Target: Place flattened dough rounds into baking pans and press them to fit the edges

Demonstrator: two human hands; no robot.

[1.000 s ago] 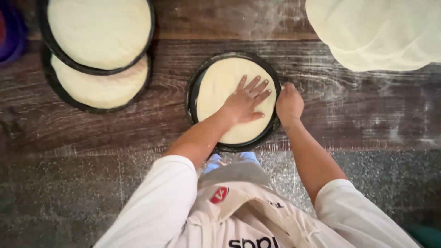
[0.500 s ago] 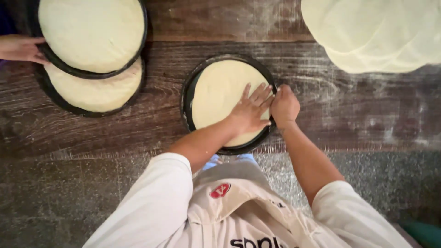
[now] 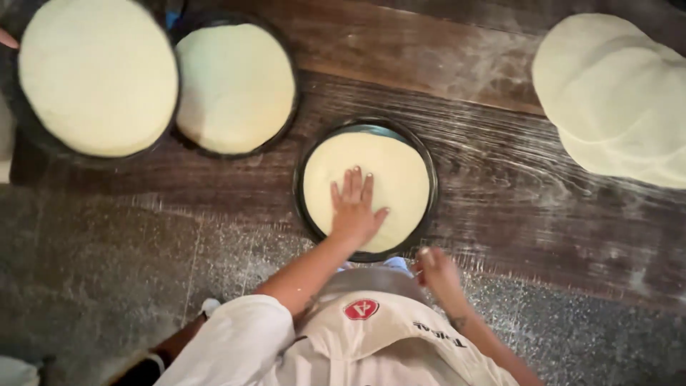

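I press my left hand (image 3: 355, 212), fingers spread, flat on the dough round (image 3: 386, 171) in the dark pan (image 3: 427, 214) on the desk (image 3: 500, 171), my right hand (image 3: 437, 273) loosely curled, grasping nothing, at the pan's near rim; I judge turning comes next.

Right hand (image 3: 437, 270): came off the dough round (image 3: 389, 179) and dropped back to the near rim of the dark pan (image 3: 427, 214), no longer pressing beside the left.
Left hand (image 3: 354, 211): slid from the right part of the round to its lower middle, fingers spread flat.
Two filled pans (image 3: 43, 139): had overlapped; now they sat side by side.
Another person's hand: had reached the far-left pan, then nearly left sight.
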